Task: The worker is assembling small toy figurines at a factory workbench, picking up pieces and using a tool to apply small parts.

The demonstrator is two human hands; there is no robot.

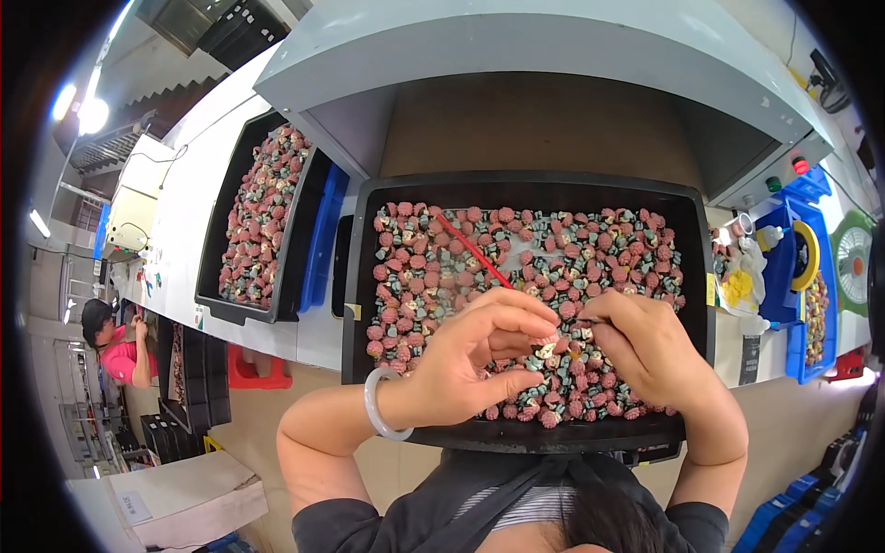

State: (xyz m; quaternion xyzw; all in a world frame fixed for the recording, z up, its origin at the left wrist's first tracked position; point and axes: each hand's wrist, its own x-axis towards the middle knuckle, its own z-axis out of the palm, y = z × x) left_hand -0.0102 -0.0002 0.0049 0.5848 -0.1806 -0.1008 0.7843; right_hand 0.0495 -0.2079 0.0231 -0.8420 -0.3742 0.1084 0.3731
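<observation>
A small pink-and-cream piece is being held at the curled fingers of the left hand, above the near half of a black tray and slightly right of the midpoint between its left and right edges; the grip is being partly hidden by the fingers themselves. The right hand is being held to the right of the piece and slightly toward the tray's far edge, its thumb and forefinger being bent inward; whether anything is being pinched there cannot be told. The piece is thus being flanked by both hands, contact being made by the left, the nearer, and a narrow gap being left before the right fingertips. The long axis of the piece is not being clearly shown. Beyond the left forefinger, a red stick is being supported on the loose pink pieces, its long axis being directed from the tray's far-left part obliquely toward the near-right corner
</observation>
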